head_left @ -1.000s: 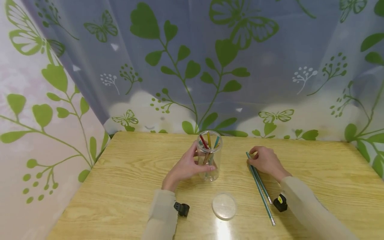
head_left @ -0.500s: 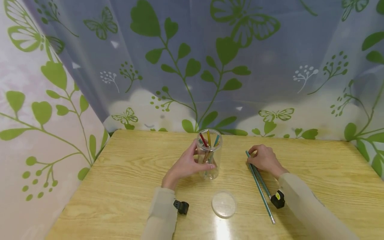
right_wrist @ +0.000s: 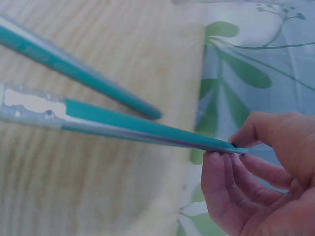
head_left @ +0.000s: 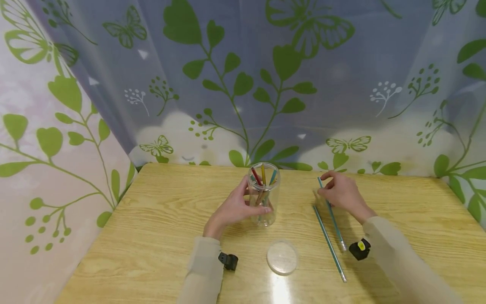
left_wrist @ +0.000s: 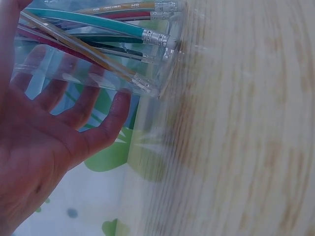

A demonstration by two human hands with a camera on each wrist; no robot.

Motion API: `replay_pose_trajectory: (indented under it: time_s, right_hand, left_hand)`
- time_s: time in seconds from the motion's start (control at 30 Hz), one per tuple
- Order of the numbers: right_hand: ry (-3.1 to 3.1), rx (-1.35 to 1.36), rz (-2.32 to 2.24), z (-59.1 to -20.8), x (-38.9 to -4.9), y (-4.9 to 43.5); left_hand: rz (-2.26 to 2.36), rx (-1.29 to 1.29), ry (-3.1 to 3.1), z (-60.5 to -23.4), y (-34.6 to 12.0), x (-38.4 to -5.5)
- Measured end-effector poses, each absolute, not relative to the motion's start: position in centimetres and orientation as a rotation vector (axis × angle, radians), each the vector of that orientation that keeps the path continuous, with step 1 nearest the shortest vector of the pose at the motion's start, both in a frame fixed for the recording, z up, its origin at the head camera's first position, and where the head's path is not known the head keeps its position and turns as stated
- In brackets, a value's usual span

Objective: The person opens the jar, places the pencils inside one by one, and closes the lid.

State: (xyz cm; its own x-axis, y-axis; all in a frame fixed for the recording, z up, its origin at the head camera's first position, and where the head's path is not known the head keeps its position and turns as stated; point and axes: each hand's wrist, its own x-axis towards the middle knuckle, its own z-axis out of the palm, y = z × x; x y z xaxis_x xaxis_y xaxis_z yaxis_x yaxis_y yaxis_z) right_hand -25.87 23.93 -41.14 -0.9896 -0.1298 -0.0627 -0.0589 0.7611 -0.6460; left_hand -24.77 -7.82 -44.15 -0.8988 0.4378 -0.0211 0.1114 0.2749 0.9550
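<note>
A clear jar stands upright on the table, with several pencils inside, among them red, yellow and teal ones. My left hand grips the jar from its left side, thumb across the front. In the left wrist view the pencils' eraser ends rest near the jar's bottom. My right hand pinches a teal-and-silver pencil near its far end, between thumb and fingertips. That pencil's eraser end points back toward me. A second teal pencil lies on the table, to the left of the held one.
A round clear lid lies flat on the wooden table, in front of the jar. Behind the table's far edge hangs a curtain printed with leaves and butterflies. Another printed cloth covers the left side.
My right hand has lifted one teal pencil and moved it slightly away and to the right, separating it from the other pencil. The left hand keeps its grip on the jar.
</note>
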Motion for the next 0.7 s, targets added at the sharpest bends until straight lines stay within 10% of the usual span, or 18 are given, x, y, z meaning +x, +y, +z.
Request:
replay_pose_trajectory:
  time_s: [0.7]
  right_hand:
    - [3.125,-0.273,-1.402,-33.1,-23.7,22.3]
  left_hand:
    - [1.643,0.478,2.282,-44.1,-7.8,-24.7]
